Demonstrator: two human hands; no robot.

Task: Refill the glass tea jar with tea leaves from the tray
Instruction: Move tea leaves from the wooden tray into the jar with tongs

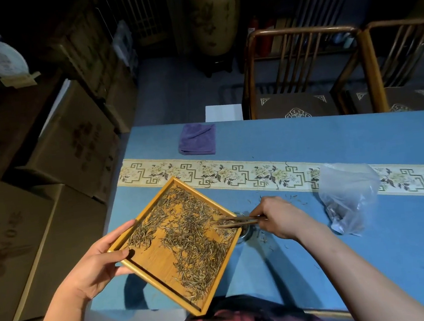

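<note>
Tray [164, 263] held off the bench [345, 264], one corner pointing at us, the opposite corner toward the patterned runner [232, 172]. We take the tray as our landmark. Left hand [96, 264] grips its left corner: thumb curled over the rim, fingers beneath and along the outer edge. Tea leaves [187, 237] lie scattered over most of the tray floor, thickest toward its right corner and lower right edge; a bare strip of wood shows along the lower left edge.

Right hand [278, 218], just right of the tray, holds a pair of slim wooden tongs [237, 221]; the grip is narrow, fingers pinched round the handle end. Tong tips reach in over the tray's right corner, among the leaves. We cannot tell whether leaves are caught between the tips.

Jar [246, 230] sits on the bench under the tray's right corner, mostly hidden; only part of its glass rim shows, between the tray edge and the right hand. Its fill level we cannot make out.

Stray leaves dot the blue cloth right of the tray, near the right hand. Further right, a crumpled plastic bag [346, 196]. Beyond the tray's far corner, past the runner, a folded purple cloth [197, 139].
</note>
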